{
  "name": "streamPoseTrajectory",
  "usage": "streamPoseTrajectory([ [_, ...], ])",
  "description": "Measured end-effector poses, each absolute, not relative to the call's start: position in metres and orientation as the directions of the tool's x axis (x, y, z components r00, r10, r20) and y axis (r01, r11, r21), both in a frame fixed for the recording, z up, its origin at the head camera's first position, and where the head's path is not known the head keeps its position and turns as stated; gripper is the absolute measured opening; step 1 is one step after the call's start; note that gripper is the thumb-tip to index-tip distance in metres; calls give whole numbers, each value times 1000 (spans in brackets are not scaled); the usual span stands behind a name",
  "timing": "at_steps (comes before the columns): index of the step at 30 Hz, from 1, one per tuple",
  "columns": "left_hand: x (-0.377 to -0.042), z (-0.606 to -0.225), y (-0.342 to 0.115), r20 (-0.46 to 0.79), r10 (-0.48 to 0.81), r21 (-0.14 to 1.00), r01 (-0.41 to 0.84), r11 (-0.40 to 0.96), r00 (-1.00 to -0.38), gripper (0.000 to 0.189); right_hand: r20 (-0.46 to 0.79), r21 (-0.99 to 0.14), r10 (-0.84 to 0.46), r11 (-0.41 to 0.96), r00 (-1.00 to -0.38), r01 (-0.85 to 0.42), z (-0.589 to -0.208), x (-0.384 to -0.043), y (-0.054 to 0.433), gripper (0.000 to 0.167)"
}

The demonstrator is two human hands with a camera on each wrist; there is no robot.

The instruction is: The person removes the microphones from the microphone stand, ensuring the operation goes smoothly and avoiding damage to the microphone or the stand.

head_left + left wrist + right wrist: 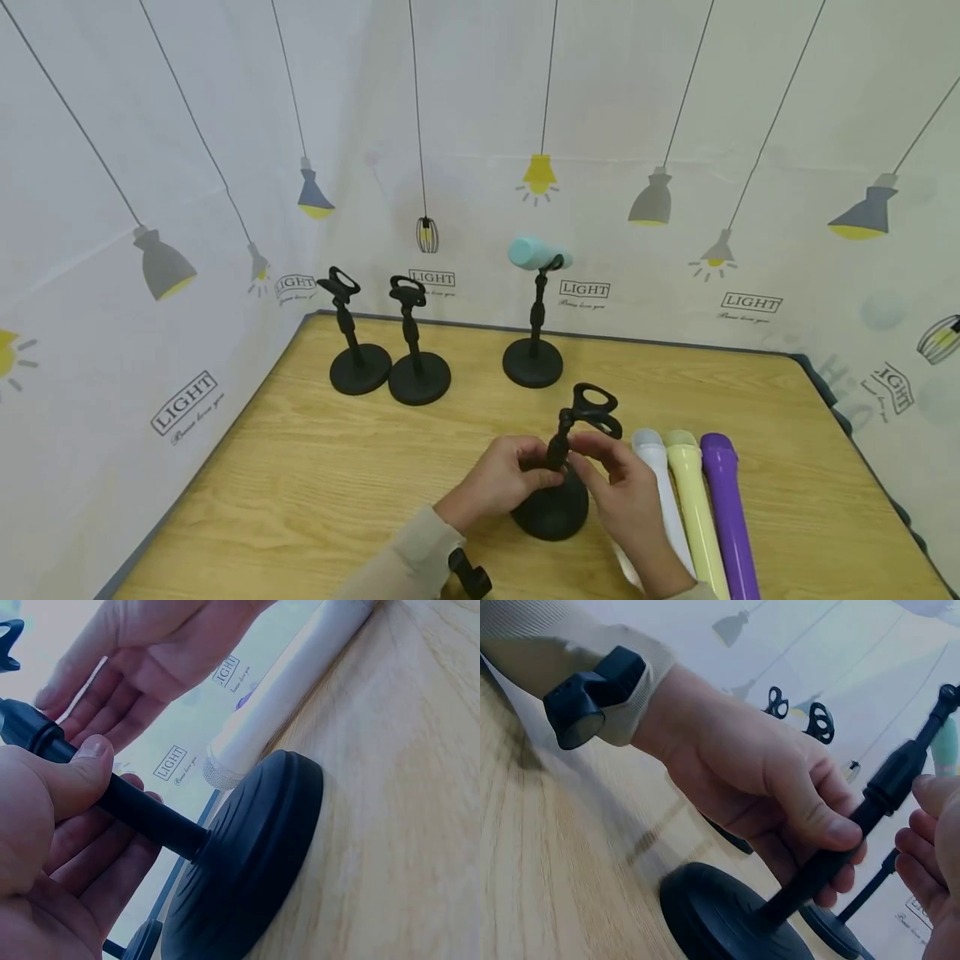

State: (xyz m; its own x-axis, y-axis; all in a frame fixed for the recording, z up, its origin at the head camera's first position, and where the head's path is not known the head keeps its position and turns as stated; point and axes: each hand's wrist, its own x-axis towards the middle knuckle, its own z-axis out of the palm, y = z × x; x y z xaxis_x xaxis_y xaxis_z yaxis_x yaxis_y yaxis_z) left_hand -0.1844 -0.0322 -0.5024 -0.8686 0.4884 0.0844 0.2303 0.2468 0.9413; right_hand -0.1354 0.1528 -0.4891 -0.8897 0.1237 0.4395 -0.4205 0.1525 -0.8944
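A black desk microphone stand with a round base and a clip on top stands on the table in front of me. My left hand holds its pole, thumb on one side and fingers behind, plainest in the left wrist view on the pole. My right hand is at the collar higher up, thumb and fingers about it; part of that contact is hidden. The stand's clip holds nothing. Right of the hands lie a white microphone, a yellow microphone and a purple microphone.
Two more black stands, one farther left and one beside it, stand at the back left. Behind my hands another stand carries a light-blue microphone. A printed cloth wall borders the wooden table.
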Motion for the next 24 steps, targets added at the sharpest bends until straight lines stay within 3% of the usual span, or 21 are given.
streamPoseTrajectory([
  [11, -185, -503, -32, 108, 502, 932, 263, 248, -858, 7, 383, -919, 70, 128, -921, -373, -486, -136, 143, 34],
  [18, -186, -505, -31, 119, 506, 930, 274, 243, -854, 9, 398, -901, 45, 205, -916, -381, -486, -136, 142, 25],
  [24, -185, -504, -31, 87, 485, 933, 241, 266, -870, 8, 438, -881, -2, 201, -899, -429, -490, -135, 156, 31],
])
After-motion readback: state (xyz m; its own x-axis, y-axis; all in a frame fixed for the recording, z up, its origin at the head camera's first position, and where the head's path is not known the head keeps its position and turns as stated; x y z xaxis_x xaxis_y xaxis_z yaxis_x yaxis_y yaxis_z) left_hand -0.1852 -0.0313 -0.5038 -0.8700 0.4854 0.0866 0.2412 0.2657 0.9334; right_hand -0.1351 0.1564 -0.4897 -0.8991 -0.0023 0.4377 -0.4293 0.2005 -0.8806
